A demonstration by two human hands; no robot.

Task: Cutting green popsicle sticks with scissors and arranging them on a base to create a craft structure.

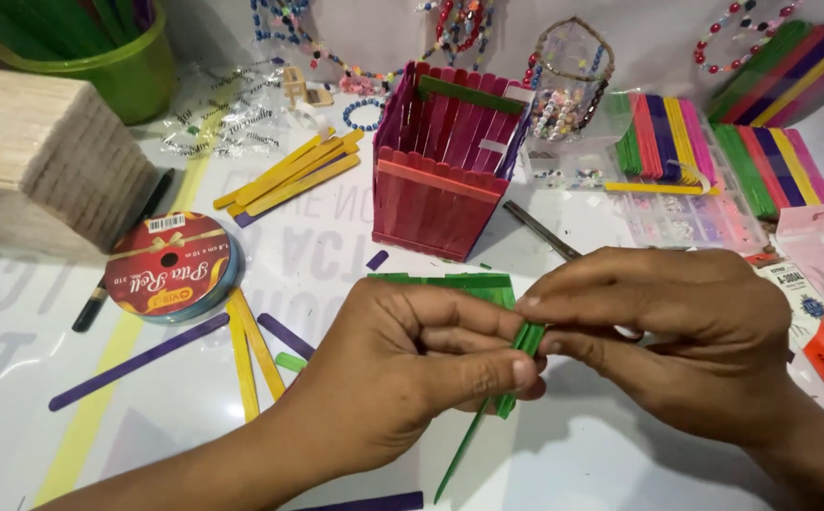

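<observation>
Green sticks (526, 338) sit pinched between the fingers of the left hand (403, 364) and right hand (677, 331), above the table (620, 464).

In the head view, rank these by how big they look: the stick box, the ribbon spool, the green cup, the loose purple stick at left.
1. stick box
2. green cup, cropped, so unsure against
3. ribbon spool
4. purple stick, long but thinnest

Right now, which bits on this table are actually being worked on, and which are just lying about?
In hand:
green craft sticks, pinched by left hand and right hand
flat green stick panel just behind the hands

Lying about:
pink stick box
ribbon spool
loose yellow sticks
purple stick
</observation>
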